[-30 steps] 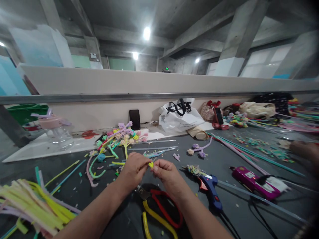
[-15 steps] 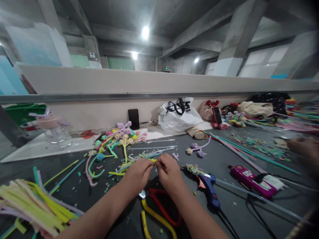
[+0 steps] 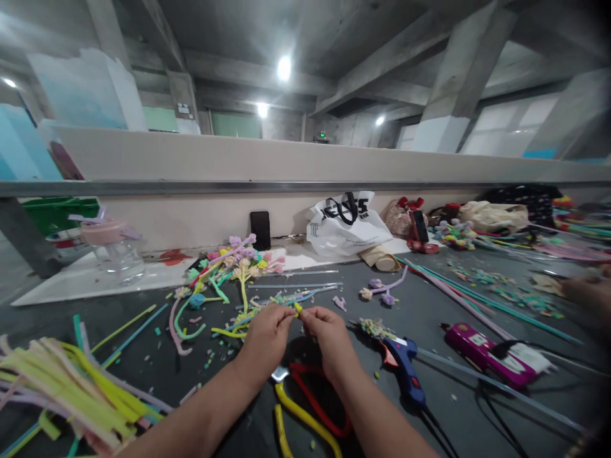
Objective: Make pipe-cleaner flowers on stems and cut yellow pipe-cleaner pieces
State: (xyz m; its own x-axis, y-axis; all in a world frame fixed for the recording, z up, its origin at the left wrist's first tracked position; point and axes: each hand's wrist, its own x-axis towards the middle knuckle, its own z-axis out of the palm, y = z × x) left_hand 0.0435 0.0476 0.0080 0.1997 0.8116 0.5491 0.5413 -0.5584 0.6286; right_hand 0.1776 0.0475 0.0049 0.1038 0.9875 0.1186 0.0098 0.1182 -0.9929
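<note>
Between my two hands is a small yellow fuzzy piece [image 3: 298, 308], apparently a bit of pipe cleaner. My left hand [image 3: 270, 331] pinches it from the left, thumb against forefinger. From the other side my right hand [image 3: 327, 327] closes on it, fingers curled. The hands nearly meet above the dark table. Below them lie pliers with yellow handles [image 3: 305, 413] and a tool with red handles [image 3: 317, 397], partly behind my right wrist. Just beyond my hands is a heap of fuzzy flowers and stems [image 3: 243, 254] in several colours.
A blue glue gun [image 3: 405, 369] with its cord lies at right, near a purple device [image 3: 494, 356]. Cut pipe cleaners [image 3: 71, 388] are bundled at lower left. A clear bottle [image 3: 117, 261], phone [image 3: 260, 230] and white bag [image 3: 346, 226] stand behind. Another person's hand [image 3: 587, 292] is at far right.
The yellow piece now sticks up more visibly between my fingertips, and my right fingers have shifted slightly. The whole view has moved a little.
</note>
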